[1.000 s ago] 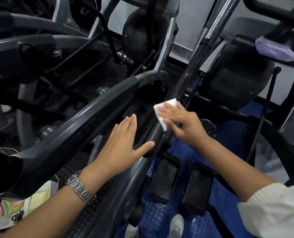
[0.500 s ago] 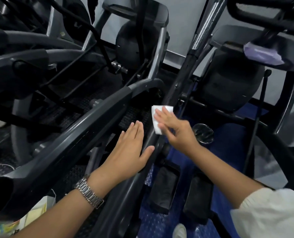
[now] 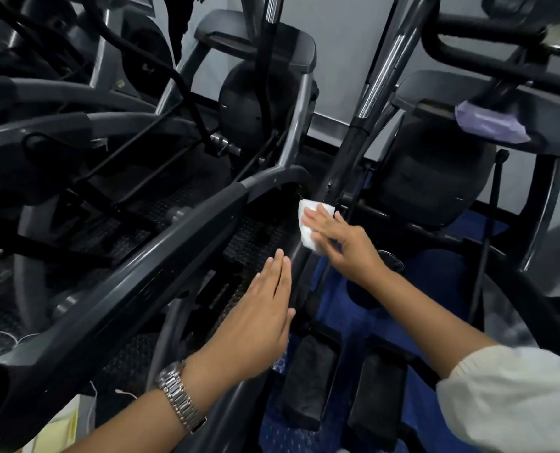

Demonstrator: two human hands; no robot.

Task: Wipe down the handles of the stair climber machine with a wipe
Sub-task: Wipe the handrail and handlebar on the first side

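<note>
A folded white wipe [image 3: 308, 233] lies pressed against the dark slanted handle bar [image 3: 344, 165] of the stair climber, under the flat fingers of my right hand [image 3: 344, 243]. That bar runs from lower centre up to a chrome section at the top. My left hand [image 3: 259, 318] is flat and empty, fingers together, resting on the lower stretch of the same bar beside a broad grey handrail [image 3: 135, 276]. A metal watch [image 3: 180, 395] is on my left wrist.
Two black pedals [image 3: 308, 380] sit below over blue textured flooring [image 3: 435, 276]. More dark machine frames crowd the left. A purple cloth [image 3: 491, 124] lies on a machine at upper right. Yellow paper [image 3: 59, 426] shows at the bottom left.
My right hand has slid the wipe a little up the bar. My left hand's thumb has drawn in against the palm. The camera has tilted upward.
</note>
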